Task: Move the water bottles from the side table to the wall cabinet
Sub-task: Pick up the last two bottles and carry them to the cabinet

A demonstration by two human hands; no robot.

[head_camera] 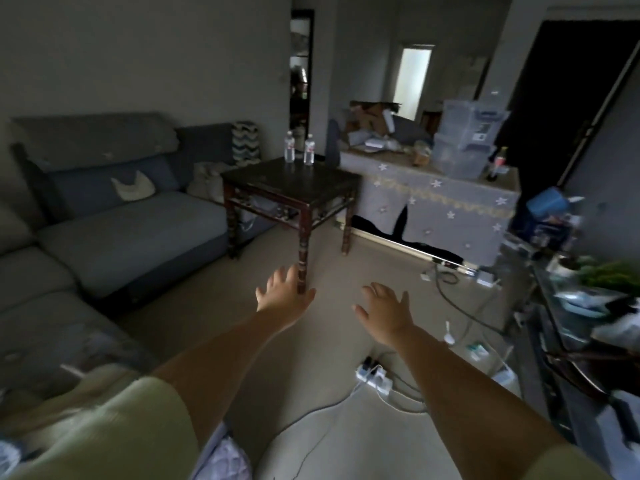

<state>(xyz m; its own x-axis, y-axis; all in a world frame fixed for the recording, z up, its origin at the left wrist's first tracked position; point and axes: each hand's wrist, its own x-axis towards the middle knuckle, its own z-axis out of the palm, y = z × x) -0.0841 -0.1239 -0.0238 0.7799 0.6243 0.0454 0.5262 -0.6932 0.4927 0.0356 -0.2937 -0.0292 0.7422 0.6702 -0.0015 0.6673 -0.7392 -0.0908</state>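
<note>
Two clear plastic water bottles with white caps stand upright side by side at the far edge of a dark wooden side table (pixel 277 185): the left bottle (pixel 289 147) and the right bottle (pixel 309 150). My left hand (pixel 282 289) and my right hand (pixel 384 308) are stretched out in front of me over the floor, fingers spread, holding nothing. Both hands are well short of the table, and the left one overlaps the table's front leg in the view. No wall cabinet is identifiable in the dim room.
A grey-blue sofa (pixel 114 223) runs along the left. A cloth-covered cabinet (pixel 443 206) with clear storage boxes (pixel 467 140) stands behind the table. A power strip (pixel 374 374) and cables lie on the floor. A cluttered glass table (pixel 588 306) is at right.
</note>
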